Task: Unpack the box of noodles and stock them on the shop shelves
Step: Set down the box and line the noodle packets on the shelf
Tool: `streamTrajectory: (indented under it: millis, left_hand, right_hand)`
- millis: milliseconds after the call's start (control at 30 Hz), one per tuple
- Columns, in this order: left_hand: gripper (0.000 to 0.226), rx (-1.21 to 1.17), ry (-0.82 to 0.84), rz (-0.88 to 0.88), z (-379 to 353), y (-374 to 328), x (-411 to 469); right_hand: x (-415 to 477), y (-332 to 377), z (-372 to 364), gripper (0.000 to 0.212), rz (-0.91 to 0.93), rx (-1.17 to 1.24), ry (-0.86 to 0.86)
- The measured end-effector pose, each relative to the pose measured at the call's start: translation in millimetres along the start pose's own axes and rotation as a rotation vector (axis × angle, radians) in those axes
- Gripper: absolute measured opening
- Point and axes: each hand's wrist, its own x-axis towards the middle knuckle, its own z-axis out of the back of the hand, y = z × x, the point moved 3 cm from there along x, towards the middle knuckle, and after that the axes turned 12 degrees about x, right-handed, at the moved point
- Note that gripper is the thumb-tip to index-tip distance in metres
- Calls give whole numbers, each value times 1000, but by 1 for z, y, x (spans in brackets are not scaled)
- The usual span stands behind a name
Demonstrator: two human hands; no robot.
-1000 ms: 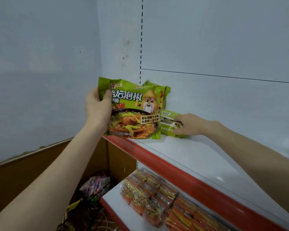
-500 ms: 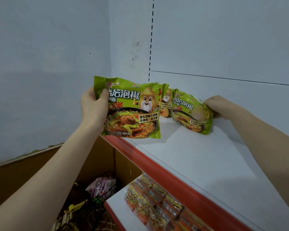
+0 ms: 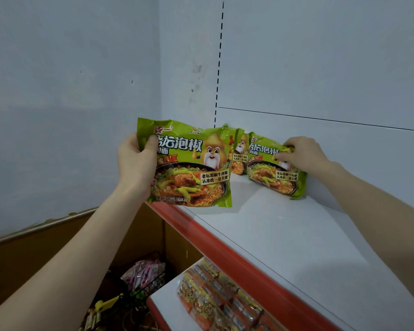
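Head view: both bare forearms reach up from the lower corners of the frame to the white shelf [image 3: 285,235], right of centre.

The left hand [image 3: 135,161] is raised at centre left, wrist bent back and palm turned toward the shelf. Its grip is closed on the upper left corner of the front packet [image 3: 196,173]: the thumb lies across the printed face and the fingers are hidden behind. This green noodle packet stands upright, facing the camera, with its bottom edge at the shelf's red lip [image 3: 225,249] near the left end. Whether it rests on the shelf or hangs from the hand cannot be told.

The right hand [image 3: 301,151] is further back, right of centre, knuckles up and forearm stretched over the shelf. Its grip is curled over the top right corner of the back packet [image 3: 273,173], pinching the crimped edge. That packet stands on the shelf, tilted, with its right end at the grey back panel [image 3: 320,144].

A third packet [image 3: 240,154] shows between the two, mostly hidden behind the front one, at the rear corner of the shelf.

Below, at the bottom centre, a lower shelf [image 3: 163,306] carries rows of orange packets [image 3: 215,295]. Left of it, a wire basket [image 3: 151,283] holds pink wrappers.
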Motion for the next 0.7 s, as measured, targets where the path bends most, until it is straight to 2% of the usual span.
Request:
streamTrajectory:
  millis: [100,167,333,433,533,700]
  left_hand:
    - [22,-18,10,12,-1,-2,1]
    - [21,-16,18,14,-2,-3,2]
    - [20,-15,33,22,-4,-2,0]
    - [20,-20,45,23,-5,-2,-2]
    - [19,-24,66,29,-9,-4,-5]
    - [20,-42,91,33,-12,-6,-10]
  right_hand:
    - [6,-3,-1,35,-12,35,-36]
    - [7,-5,-4,34,-14,-24,-49]
    - [8,-4,-6,43,52,-452,-140]
    - [9,-2,-7,45,73,-593,-160]
    - [11,0,-4,48,59,-561,-120]
    - [7,-4,8,46,46,-303,-60]
